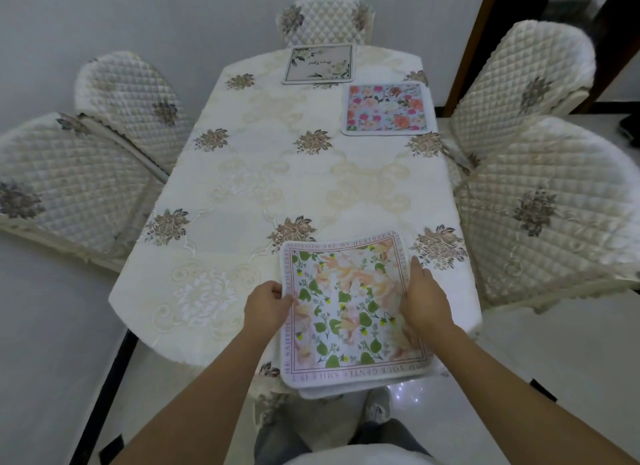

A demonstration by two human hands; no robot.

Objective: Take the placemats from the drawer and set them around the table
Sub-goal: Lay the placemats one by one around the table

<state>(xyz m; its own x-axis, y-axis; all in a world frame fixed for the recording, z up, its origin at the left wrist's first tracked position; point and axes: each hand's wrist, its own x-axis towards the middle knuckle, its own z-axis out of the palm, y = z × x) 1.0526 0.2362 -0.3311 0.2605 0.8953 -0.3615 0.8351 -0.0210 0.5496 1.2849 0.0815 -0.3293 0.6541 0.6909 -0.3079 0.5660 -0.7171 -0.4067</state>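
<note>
Placemats, set of several: two laid, remainder in hand at near end of bench.

Left hand and right hand grip opposite edges of the stack, likely keeping it squared. Grey mat fronts the far chair; rose mat fronts a right-side chair.

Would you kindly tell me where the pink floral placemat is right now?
In the head view, the pink floral placemat lies on the table's far right side, just nearer than the pale placemat at the far end.
</note>
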